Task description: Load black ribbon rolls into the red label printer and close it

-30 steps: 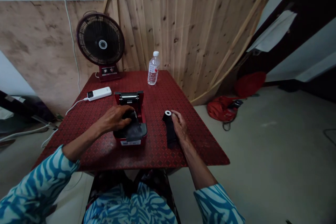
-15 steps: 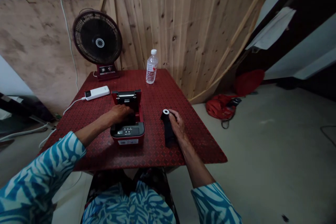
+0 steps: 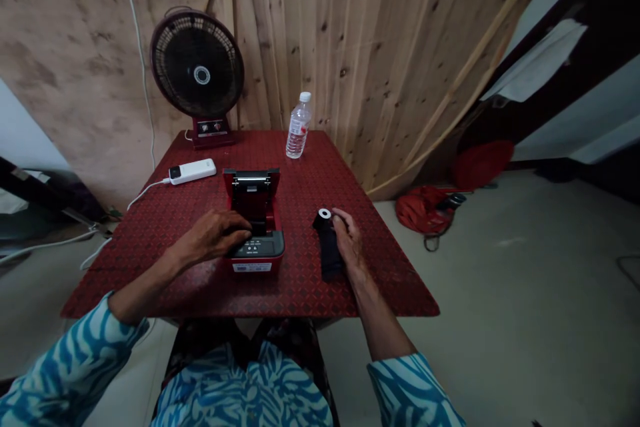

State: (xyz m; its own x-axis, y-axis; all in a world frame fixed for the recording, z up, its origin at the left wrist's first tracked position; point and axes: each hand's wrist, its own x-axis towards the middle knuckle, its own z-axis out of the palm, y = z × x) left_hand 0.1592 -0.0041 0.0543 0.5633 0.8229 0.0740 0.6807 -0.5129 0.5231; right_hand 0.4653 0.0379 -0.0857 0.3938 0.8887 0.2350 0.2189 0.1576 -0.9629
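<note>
A small red and black label or receipt printer (image 3: 257, 250) stands on the table with its lid (image 3: 253, 183) raised and its compartment partly visible. My left hand (image 3: 215, 233) lies over the printer's left edge, thumb and fingers apart, fingertips at the rim and front panel. To the right is a black roll (image 3: 325, 215) with a white end and dark centre hole. A black strip (image 3: 330, 253) runs from it toward me along the tabletop. My right hand (image 3: 349, 237) is closed at the roll's right side, thumb near the white end; some fingers are hidden.
The red patterned table (image 3: 305, 293) carries a white power bank (image 3: 193, 171) with a cable, a dark red fan (image 3: 200, 73) and a water bottle (image 3: 299, 127). Wooden boards (image 3: 370, 67) lean behind it. A red bag (image 3: 423, 210) lies on the floor at right.
My left hand has come back out of the printer's compartment to its left edge. My right hand stays by the roll. The view has shifted slightly.
</note>
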